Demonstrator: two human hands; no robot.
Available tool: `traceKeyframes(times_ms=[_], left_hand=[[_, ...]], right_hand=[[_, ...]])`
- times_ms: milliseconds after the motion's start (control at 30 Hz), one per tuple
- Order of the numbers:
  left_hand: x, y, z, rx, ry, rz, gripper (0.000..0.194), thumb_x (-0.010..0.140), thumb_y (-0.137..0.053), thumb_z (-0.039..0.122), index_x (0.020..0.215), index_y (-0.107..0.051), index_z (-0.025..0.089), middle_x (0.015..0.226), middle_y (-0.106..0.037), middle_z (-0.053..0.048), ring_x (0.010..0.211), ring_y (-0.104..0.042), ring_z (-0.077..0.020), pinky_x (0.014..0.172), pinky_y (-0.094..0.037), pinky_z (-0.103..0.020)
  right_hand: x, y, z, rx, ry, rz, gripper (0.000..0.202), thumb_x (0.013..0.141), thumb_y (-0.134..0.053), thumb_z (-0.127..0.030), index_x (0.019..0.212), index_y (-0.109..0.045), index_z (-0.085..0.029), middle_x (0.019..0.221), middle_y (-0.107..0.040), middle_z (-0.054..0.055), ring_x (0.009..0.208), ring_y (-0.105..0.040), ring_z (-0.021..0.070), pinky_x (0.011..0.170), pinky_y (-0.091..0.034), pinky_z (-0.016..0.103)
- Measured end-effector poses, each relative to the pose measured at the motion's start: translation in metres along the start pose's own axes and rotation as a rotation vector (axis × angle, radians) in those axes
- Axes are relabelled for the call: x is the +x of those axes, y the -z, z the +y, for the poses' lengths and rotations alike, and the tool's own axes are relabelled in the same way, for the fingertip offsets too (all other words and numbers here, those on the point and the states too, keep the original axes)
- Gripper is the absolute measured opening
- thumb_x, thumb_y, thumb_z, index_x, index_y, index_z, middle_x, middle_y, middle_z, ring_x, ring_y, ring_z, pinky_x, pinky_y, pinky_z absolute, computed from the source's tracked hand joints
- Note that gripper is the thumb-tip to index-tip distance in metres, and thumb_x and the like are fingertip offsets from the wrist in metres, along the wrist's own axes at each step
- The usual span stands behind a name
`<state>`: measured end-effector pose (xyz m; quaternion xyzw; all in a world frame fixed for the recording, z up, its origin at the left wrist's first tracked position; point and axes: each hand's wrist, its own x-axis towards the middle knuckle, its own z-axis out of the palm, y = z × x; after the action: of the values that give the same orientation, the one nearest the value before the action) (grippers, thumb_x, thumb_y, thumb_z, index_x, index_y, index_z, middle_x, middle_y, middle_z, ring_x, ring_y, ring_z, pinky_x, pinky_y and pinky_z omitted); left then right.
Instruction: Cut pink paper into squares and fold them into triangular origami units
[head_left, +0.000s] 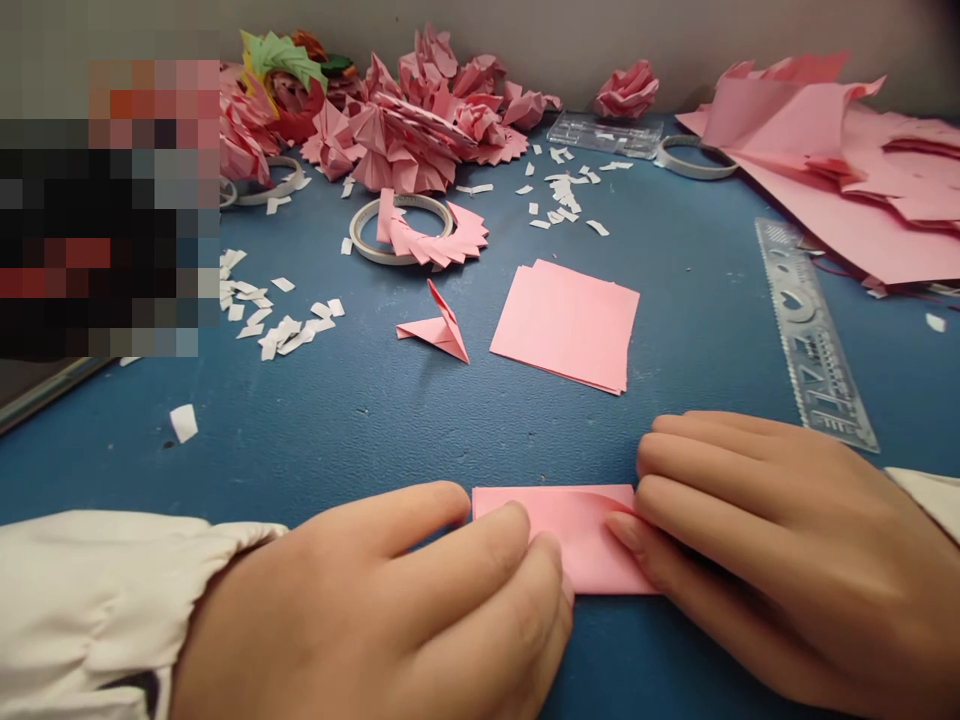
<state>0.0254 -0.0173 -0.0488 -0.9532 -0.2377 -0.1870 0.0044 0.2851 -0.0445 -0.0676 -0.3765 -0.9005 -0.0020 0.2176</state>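
A folded strip of pink paper (574, 520) lies on the blue table between my two hands. My left hand (390, 610) presses its fingers on the paper's left part, with the fingertips curled and the thumb hidden. At the right end, my right hand (772, 540) grips the paper between thumb and fingers, and the upper layer bows up slightly near the thumb. Beyond the hands are a stack of pink paper squares (566, 325) and a small folded pink piece (435, 330) with one flap standing up.
A partly built pink paper ring (435, 235) rests against a tape roll (364, 240). Folded pink flowers (412, 130) are heaped at the back. White paper scraps (289, 330) lie scattered. A clear stencil ruler (814, 340) and pink sheets (817, 170) are at right.
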Motion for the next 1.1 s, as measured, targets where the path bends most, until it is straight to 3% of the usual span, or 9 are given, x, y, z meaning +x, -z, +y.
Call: traceKeyframes(times_ms=[100, 200, 367, 433, 500, 600, 767, 1100], left_hand=[[0.0, 0.0, 0.001, 0.014, -0.009, -0.029, 0.031, 0.1, -0.059, 0.056, 0.11, -0.075, 0.032, 0.101, -0.078, -0.003, 0.102, -0.075, -0.0268, 0.087, -0.066, -0.036], [0.0, 0.001, 0.001, 0.026, -0.033, -0.038, 0.03, 0.099, -0.061, 0.056, 0.112, -0.075, 0.033, 0.105, -0.079, -0.004, 0.107, -0.074, -0.0285, 0.088, -0.065, -0.038], [-0.002, 0.009, -0.006, 0.049, -0.232, 0.012, 0.013, 0.1, -0.069, 0.034, 0.107, -0.079, 0.03, 0.114, -0.08, 0.002, 0.106, -0.073, -0.0217, 0.085, -0.061, -0.032], [-0.002, 0.01, -0.009, 0.057, -0.292, 0.026, 0.014, 0.101, -0.067, 0.024, 0.104, -0.08, 0.027, 0.117, -0.08, 0.003, 0.106, -0.072, -0.0179, 0.085, -0.059, -0.032], [-0.002, 0.01, -0.011, 0.054, -0.288, 0.036, 0.019, 0.104, -0.063, 0.02, 0.105, -0.081, 0.025, 0.118, -0.081, 0.004, 0.108, -0.071, -0.0162, 0.086, -0.058, -0.032], [-0.001, 0.008, -0.01, 0.032, -0.246, 0.074, 0.028, 0.108, -0.054, 0.015, 0.107, -0.08, 0.025, 0.113, -0.082, 0.007, 0.105, -0.07, -0.0136, 0.083, -0.057, -0.031], [0.003, 0.007, -0.007, 0.034, -0.21, 0.099, 0.054, 0.113, -0.028, 0.006, 0.11, -0.078, 0.027, 0.113, -0.082, 0.01, 0.107, -0.071, -0.0099, 0.085, -0.055, -0.03], [-0.002, 0.006, -0.007, 0.025, -0.2, 0.108, 0.05, 0.113, -0.029, 0.005, 0.114, -0.076, 0.022, 0.115, -0.082, 0.006, 0.108, -0.072, -0.0127, 0.088, -0.052, -0.034]], right_hand=[[-0.015, -0.005, -0.001, -0.029, -0.01, 0.02, 0.039, 0.105, -0.052, -0.056, 0.084, -0.061, -0.024, 0.073, -0.052, 0.004, 0.066, -0.048, 0.0199, 0.058, -0.039, 0.035], [-0.02, -0.007, 0.0, -0.039, -0.011, 0.024, 0.04, 0.104, -0.053, -0.059, 0.088, -0.063, -0.024, 0.073, -0.053, 0.004, 0.067, -0.049, 0.0198, 0.059, -0.04, 0.035], [0.0, 0.0, 0.001, -0.046, -0.012, 0.026, 0.024, 0.105, -0.059, -0.044, 0.097, -0.066, -0.023, 0.075, -0.057, 0.002, 0.064, -0.049, 0.0177, 0.057, -0.038, 0.033], [0.01, 0.004, 0.0, -0.022, 0.019, 0.022, 0.013, 0.106, -0.058, -0.028, 0.098, -0.065, -0.021, 0.073, -0.056, 0.0, 0.061, -0.045, 0.0159, 0.056, -0.037, 0.034], [0.015, 0.007, -0.002, 0.047, 0.086, 0.029, 0.017, 0.108, -0.054, -0.02, 0.095, -0.064, -0.018, 0.071, -0.056, -0.001, 0.059, -0.046, 0.0147, 0.056, -0.038, 0.035], [0.016, 0.008, -0.004, 0.127, 0.146, 0.006, 0.017, 0.11, -0.053, -0.024, 0.099, -0.065, -0.016, 0.075, -0.06, -0.001, 0.063, -0.054, 0.0128, 0.058, -0.043, 0.034], [0.015, 0.006, -0.005, 0.14, 0.078, -0.062, 0.009, 0.109, -0.057, -0.02, 0.1, -0.059, -0.017, 0.074, -0.056, -0.005, 0.06, -0.047, 0.0107, 0.055, -0.039, 0.033], [0.013, 0.007, -0.009, 0.079, 0.118, -0.074, 0.016, 0.109, -0.053, -0.017, 0.094, -0.058, -0.018, 0.074, -0.054, -0.005, 0.062, -0.047, 0.0122, 0.057, -0.038, 0.035]])
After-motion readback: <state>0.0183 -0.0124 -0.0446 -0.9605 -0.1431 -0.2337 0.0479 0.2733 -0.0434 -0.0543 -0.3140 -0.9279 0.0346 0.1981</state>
